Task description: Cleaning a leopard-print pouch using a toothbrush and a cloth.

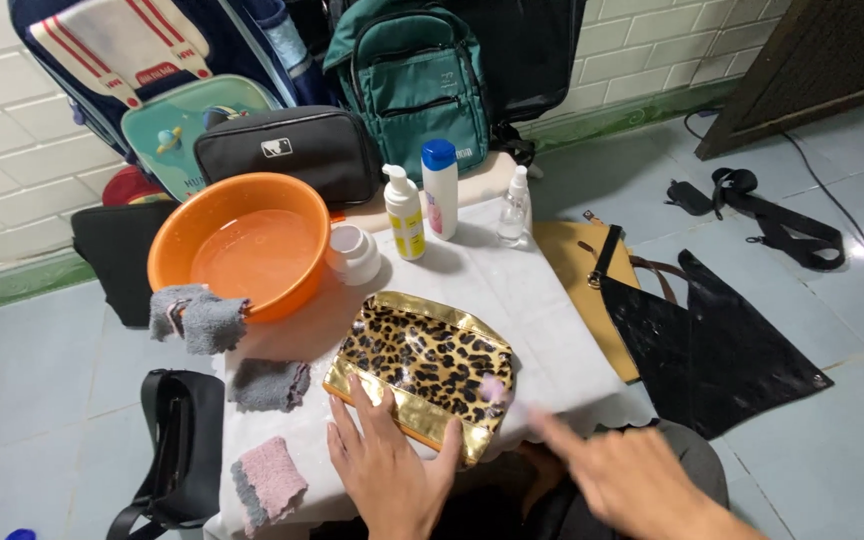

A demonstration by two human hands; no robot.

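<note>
A leopard-print pouch with gold trim [427, 365] lies on a small table covered with a white cloth [512, 290]. My left hand [384, 460] presses flat on the pouch's near gold edge, fingers spread. My right hand [642, 475] is at the lower right, blurred, and holds a thin stick whose pink tip [495, 390] touches the pouch's right side.
An orange basin [242, 245] with water has a grey cloth [197, 318] over its rim. More cloths [270, 385] [269, 482], a white jar [354, 252], three bottles [405, 212] [440, 188] [515, 207] share the table. Backpacks [417, 75] and bags [287, 150] [707, 345] [180, 450] surround it on the tiled floor.
</note>
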